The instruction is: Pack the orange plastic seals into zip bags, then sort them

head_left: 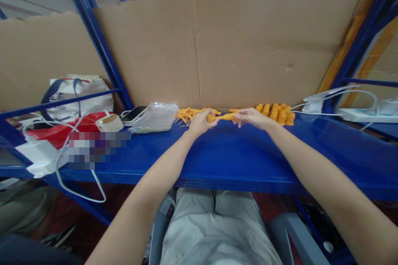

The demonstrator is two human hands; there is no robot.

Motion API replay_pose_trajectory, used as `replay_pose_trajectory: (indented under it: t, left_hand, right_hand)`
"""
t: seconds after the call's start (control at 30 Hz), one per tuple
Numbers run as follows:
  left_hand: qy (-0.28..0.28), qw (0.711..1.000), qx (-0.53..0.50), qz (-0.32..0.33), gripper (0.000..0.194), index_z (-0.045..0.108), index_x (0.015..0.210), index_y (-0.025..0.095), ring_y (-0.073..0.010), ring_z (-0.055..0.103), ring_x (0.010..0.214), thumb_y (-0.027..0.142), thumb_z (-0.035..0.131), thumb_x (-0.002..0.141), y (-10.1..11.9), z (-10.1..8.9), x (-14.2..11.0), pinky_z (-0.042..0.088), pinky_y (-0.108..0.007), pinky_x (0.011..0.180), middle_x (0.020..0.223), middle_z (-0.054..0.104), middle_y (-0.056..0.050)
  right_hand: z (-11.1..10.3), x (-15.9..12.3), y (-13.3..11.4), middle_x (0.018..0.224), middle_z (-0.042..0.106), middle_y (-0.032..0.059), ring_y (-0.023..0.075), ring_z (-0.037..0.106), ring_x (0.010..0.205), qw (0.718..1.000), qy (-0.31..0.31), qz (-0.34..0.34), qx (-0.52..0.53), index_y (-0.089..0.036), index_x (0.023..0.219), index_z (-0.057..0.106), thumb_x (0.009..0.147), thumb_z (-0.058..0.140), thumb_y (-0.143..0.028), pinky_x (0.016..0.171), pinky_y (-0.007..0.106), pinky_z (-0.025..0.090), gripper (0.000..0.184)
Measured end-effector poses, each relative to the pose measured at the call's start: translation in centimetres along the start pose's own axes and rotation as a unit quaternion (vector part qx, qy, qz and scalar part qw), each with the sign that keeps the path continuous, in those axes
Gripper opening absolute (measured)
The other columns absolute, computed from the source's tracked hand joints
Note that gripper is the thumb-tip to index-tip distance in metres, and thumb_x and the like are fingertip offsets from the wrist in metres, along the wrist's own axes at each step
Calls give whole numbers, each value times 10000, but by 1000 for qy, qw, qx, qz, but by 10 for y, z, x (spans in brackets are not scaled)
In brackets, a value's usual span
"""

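Note:
Both my hands hold orange plastic pieces that meet above the blue shelf, in the middle of the head view. My left hand is closed round a rounded orange piece. Pinched in the fingers of my right hand is the outer end of a slim orange piece, whose other end reaches toward my left hand. I cannot tell whether the two are joined. Beside and behind my left hand lies a pile of loose orange parts, with small metal bits near it. To the right of my right hand stand several chunky orange pieces in rows.
Left of the orange pile are clear plastic bags and a phone. Chargers, white cables and a power strip crowd the left end. A cardboard sheet closes the back. The blue shelf's front edge runs above my lap.

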State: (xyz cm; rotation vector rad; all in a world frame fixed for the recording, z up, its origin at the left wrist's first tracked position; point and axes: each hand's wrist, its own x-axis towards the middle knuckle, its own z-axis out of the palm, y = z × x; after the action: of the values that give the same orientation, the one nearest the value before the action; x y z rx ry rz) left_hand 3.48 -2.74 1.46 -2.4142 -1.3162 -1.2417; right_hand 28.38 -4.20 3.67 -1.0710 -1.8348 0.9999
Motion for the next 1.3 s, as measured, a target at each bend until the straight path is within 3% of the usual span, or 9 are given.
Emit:
replay_pose_trajectory:
  t: [0.3, 0.43, 0.53, 0.63, 0.73, 0.87, 1.0, 1.17, 1.3]
  left_hand:
    - [16, 998, 62, 18, 257, 596, 972, 221, -232, 697, 959, 324, 753, 796, 1, -3, -1, 508, -303, 800, 981, 735, -54]
    - [20, 998, 57, 36, 253, 590, 970, 225, -227, 690, 950, 331, 740, 796, 1, -3, -1, 506, -301, 798, 981, 728, -51]
    - [13, 1000, 13, 22, 231, 578, 916, 227, -202, 679, 881, 324, 740, 783, 2, -3, 0, 498, -290, 774, 929, 723, -26]
    - [2, 999, -38, -10, 217, 560, 865, 224, -156, 629, 726, 342, 725, 787, 2, -3, 2, 465, -259, 691, 803, 686, 15]
    - [-8, 996, -76, -34, 226, 554, 863, 224, -126, 552, 607, 378, 706, 799, 4, -4, 2, 409, -238, 607, 673, 609, 51]
    - [-5, 996, -83, -32, 234, 554, 868, 220, -138, 590, 653, 367, 717, 787, 10, -3, 0, 412, -243, 629, 708, 638, 37]
    - [1, 999, -45, -21, 215, 564, 877, 225, -168, 648, 755, 333, 726, 786, 15, -1, -2, 457, -267, 701, 845, 713, 1]
    - [-23, 999, 3, -26, 222, 580, 905, 224, -214, 678, 867, 330, 736, 789, 14, -1, -3, 492, -302, 757, 937, 732, -37]
    - [-41, 998, 33, -32, 242, 595, 934, 235, -240, 687, 923, 357, 743, 787, 14, 0, -4, 514, -321, 783, 949, 730, -42]
  right_hand:
    - [11, 4, 6, 699, 717, 84, 134, 606, 588, 989, 2, 39, 141, -142, 765, 703, 841, 757, -383, 616, 274, 506, 258]
    - [9, 3, 5, 728, 711, 65, 117, 606, 599, 984, -24, 77, 162, -153, 808, 675, 913, 671, -349, 608, 245, 496, 222]
    - [12, 3, 3, 771, 706, 52, 124, 616, 604, 989, -21, 86, 122, -173, 898, 640, 944, 611, -425, 554, 238, 458, 258]
    - [23, 4, 0, 750, 669, 26, 120, 572, 573, 997, 72, 8, 8, -193, 882, 585, 921, 607, -529, 537, 237, 418, 339]
    - [36, 4, -4, 652, 578, -9, 126, 513, 593, 972, 182, -88, -124, -217, 778, 516, 898, 583, -612, 582, 241, 404, 419]
    - [44, 4, -6, 569, 486, -9, 148, 487, 623, 930, 275, -101, -224, -235, 653, 427, 953, 478, -535, 618, 259, 367, 428]
    - [45, 7, -2, 556, 484, 7, 168, 507, 648, 924, 287, -72, -243, -244, 596, 378, 945, 438, -385, 625, 268, 347, 381]
    - [47, 13, 4, 564, 510, 13, 176, 524, 643, 938, 266, -33, -219, -237, 569, 414, 923, 417, -311, 614, 271, 347, 362]
    - [50, 13, 6, 488, 451, -8, 160, 491, 564, 952, 250, 14, -178, -237, 538, 402, 906, 435, -287, 575, 266, 354, 374]
